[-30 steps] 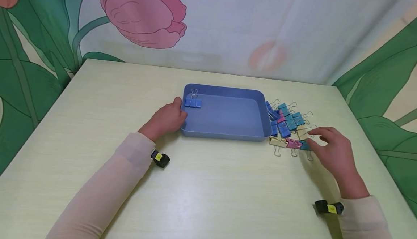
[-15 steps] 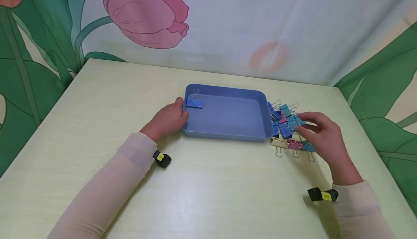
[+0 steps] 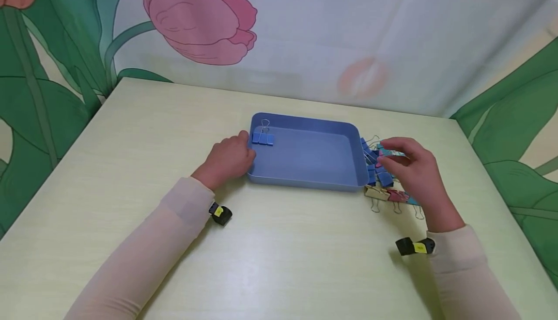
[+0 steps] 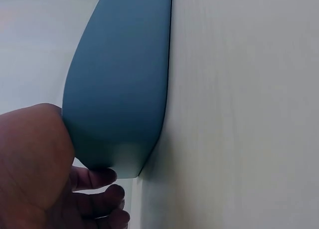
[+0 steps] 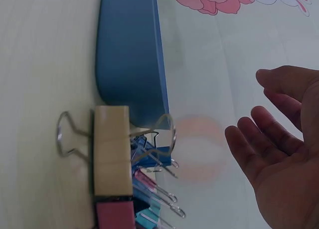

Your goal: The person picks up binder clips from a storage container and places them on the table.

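My left hand grips the left end of a shallow blue tray, with the thumb over the rim. In the left wrist view its fingers curl around the tray's end. One blue binder clip stands inside the tray, at its left. Over a cluster of binder clips at the tray's right end hovers my right hand, which hides part of them. The right wrist view shows that hand with loosely bent fingers and nothing between them. A yellow binder clip sits beside a pink one.
Everything lies on a pale wooden table. Behind it hangs a curtain printed with flowers and leaves. Each wrist carries a small black camera, such as the right one. Wire handles stick out from the cluster's front row.
My right hand has moved left and away from me across the binder clips, toward the tray. My left hand keeps its place on the tray. The whole view has shifted slightly.
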Available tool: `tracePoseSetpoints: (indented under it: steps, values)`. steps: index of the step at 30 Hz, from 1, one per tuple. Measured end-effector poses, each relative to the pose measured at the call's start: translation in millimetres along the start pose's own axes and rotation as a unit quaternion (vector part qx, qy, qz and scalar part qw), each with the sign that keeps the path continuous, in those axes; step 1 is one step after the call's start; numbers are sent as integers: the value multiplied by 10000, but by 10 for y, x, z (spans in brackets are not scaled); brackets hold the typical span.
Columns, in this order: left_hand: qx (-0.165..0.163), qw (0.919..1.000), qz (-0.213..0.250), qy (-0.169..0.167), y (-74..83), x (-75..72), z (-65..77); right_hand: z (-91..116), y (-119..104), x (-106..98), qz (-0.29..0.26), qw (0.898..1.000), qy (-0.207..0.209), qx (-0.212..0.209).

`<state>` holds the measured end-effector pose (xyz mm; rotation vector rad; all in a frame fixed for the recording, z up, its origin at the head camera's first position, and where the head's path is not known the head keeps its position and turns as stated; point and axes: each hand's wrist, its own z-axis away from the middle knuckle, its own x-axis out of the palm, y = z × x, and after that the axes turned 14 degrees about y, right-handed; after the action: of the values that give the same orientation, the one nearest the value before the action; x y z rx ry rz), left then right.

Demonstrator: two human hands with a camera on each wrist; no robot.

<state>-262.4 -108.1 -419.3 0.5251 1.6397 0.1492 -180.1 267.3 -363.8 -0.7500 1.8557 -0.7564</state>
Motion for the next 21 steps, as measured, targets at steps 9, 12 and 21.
tracePoseSetpoints:
  steps: [9,12,21]
  values:
    - [-10,9990,-391,192,39,-22,38,-148,-84,129,5,9995,224,-216]
    - [-24,9988,-421,244,54,-31,46,-196,-110,183,-46,9992,299,-244]
    - [-24,9985,-475,260,52,-27,48,-306,-173,333,-425,9989,203,-40]
